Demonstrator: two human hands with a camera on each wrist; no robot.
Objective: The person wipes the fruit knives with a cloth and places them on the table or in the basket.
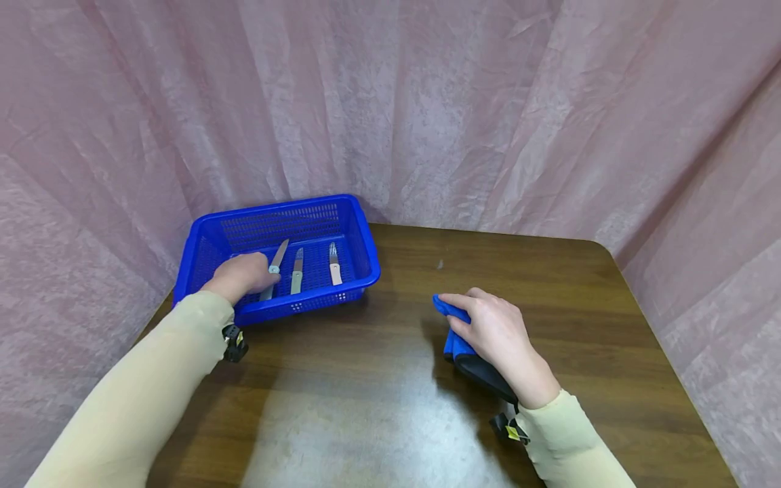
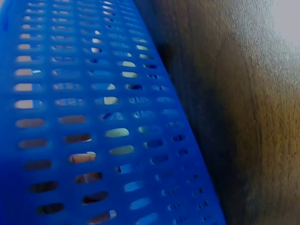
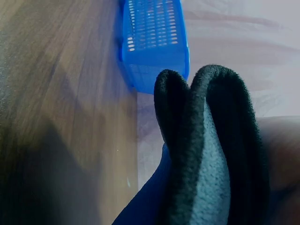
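My left hand (image 1: 244, 274) reaches into a blue plastic basket (image 1: 287, 310) and pinches the pale handle of a knife (image 1: 280, 255), its blade pointing to the basket's far side. Just right of it lies a second knife (image 1: 297, 271) with a pale green handle, and beyond that a fork (image 1: 335, 264) with a pale pink handle. In the left wrist view the slotted basket wall hides most of the hand. Over the table on the right, my right hand (image 1: 497, 329) grips a folded blue cloth (image 1: 459, 343). Its dark edging and grey inner side show in the right wrist view.
The basket stands at the back left of a brown wooden table (image 1: 366, 379). Pink curtains (image 1: 427, 115) hang behind the table and along its sides. Light reflects off the tabletop near the front.
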